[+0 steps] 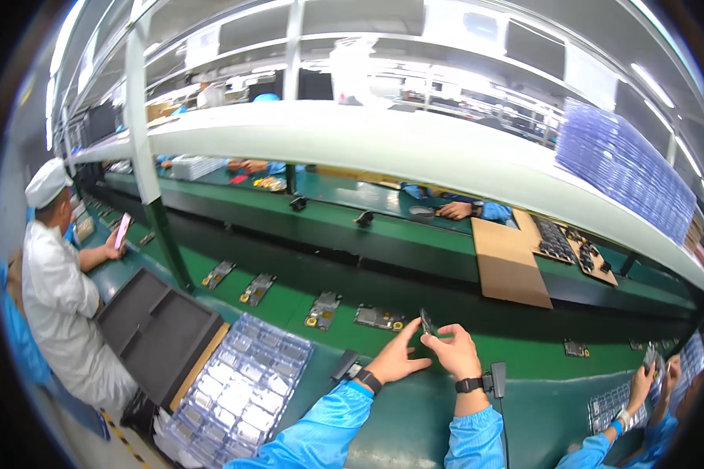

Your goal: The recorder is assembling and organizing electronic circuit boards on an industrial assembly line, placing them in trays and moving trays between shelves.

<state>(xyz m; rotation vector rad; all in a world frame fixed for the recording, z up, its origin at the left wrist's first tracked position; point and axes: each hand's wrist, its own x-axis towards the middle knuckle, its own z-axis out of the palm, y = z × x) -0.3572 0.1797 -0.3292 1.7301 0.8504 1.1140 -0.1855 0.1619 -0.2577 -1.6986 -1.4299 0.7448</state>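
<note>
A long green conveyor line (pixel 446 344) runs across the middle of the frame under a white shelf (pixel 414 144), boards spaced along it. Lower centre, the right hand (pixel 455 353) pinches a small dark board (pixel 427 321) by its edge, tilted up just above the belt. The left hand (pixel 399 356) is spread open, fingertips reaching to the board's lower side, gripping nothing that I can see. Just left of it on the belt lies another board (pixel 379 317). A clear compartment tray (pixel 242 383) sits at lower left beside a dark tray (pixel 156 328). The risk, as I judge it: that edge pinch is thin, and a slip would drop the board onto the moving belt.
</note>
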